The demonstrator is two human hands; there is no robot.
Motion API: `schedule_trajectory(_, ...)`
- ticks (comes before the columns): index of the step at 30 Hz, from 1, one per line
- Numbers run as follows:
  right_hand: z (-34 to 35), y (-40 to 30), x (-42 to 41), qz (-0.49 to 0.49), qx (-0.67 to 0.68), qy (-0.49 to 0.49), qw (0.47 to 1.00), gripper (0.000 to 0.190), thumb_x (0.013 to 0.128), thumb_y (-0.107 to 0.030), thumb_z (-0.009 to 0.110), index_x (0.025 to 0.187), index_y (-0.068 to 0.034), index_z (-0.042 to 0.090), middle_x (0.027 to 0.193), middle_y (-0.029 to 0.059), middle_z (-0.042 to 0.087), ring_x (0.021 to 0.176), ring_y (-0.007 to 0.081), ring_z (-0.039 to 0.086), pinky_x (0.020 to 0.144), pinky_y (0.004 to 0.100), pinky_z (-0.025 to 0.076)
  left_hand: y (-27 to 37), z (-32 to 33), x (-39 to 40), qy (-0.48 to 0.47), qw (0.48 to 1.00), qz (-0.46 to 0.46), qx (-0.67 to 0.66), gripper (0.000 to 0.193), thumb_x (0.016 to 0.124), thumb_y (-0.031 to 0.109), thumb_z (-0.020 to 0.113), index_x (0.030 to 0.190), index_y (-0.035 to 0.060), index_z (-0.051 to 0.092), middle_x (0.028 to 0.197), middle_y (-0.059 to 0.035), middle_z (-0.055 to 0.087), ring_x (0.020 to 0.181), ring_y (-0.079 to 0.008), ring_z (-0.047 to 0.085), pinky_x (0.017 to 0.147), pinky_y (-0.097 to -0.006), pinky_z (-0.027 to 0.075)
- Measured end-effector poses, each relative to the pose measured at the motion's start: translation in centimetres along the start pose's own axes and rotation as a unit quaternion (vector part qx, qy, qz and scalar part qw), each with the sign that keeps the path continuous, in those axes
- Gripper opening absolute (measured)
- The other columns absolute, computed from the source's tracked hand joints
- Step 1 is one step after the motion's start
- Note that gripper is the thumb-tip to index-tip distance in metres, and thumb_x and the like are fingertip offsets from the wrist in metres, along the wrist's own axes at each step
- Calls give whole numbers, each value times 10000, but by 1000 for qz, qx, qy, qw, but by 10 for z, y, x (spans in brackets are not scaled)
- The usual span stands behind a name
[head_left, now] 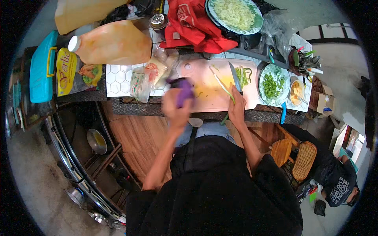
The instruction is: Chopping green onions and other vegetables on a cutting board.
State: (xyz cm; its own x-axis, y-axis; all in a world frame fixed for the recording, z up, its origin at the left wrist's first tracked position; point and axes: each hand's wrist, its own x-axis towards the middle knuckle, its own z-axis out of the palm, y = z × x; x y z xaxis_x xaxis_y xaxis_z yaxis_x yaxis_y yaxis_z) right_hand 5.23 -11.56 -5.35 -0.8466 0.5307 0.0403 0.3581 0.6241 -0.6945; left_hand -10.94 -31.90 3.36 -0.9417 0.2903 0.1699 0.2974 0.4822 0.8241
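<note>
My left hand (177,107), blurred by motion, grips a purple thing (185,92), perhaps a cloth or bag, at the left end of the pink cutting board (206,100). Between the fingers of my right hand (237,107) is a green onion (222,82), its white end pointing up over the board. A knife (234,76) lies along the same hand, blade away from me; its handle is partly hidden at the fingers. Sliced greens (243,76) are on the board right of the blade. Chopped green leaves (272,85) fill a plate beside the board.
Plastic food packets (147,73) lie left of the board. A large jug (115,42), a red bag (195,26) and a plate of shredded cabbage (234,14) are behind. A small tub (297,91) and a utensil holder (295,62) stand right. Another person (339,180) is at far right.
</note>
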Motion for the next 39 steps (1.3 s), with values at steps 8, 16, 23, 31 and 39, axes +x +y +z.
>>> schedule_trajectory(8,14,-22,-7,62,-31,21,997,548,988,-91,492,1505,20,350,1466,223,470,1349,330,440,1087,461,267,-29,173,6,-76,952,247,166,403,782,185,675,1150,22,652,1313,-143,553,1169,-343,527,988,-465,414)
schedule_trajectory(16,23,-21,2,36,-160,-48,985,469,1002,-125,476,1460,-24,450,1551,99,415,1456,224,333,1169,516,182,-42,166,34,-96,950,204,217,399,689,109,717,1082,58,671,1147,-178,572,1117,-367,517,873,-474,415)
schedule_trajectory(23,25,-15,6,11,-159,-62,985,565,913,-48,533,1468,-17,436,1552,93,412,1453,222,336,1168,523,194,-46,163,57,17,973,75,217,334,712,62,690,1042,19,667,1164,-185,578,1050,-405,532,870,-496,429)
schedule_trajectory(31,24,-17,5,0,-151,-59,987,620,888,-20,527,1495,-28,405,1562,94,398,1464,236,324,1165,536,198,-55,136,67,-154,920,266,242,371,701,42,676,1071,56,666,1176,-140,587,1096,-342,532,874,-437,455)
schedule_trajectory(39,28,-11,1,-16,-174,-73,982,582,897,-22,508,1474,-11,428,1559,111,400,1480,232,303,1177,554,178,-109,32,-15,-103,938,204,261,378,766,36,653,1143,50,675,1168,-159,622,1040,-345,596,828,-449,471)
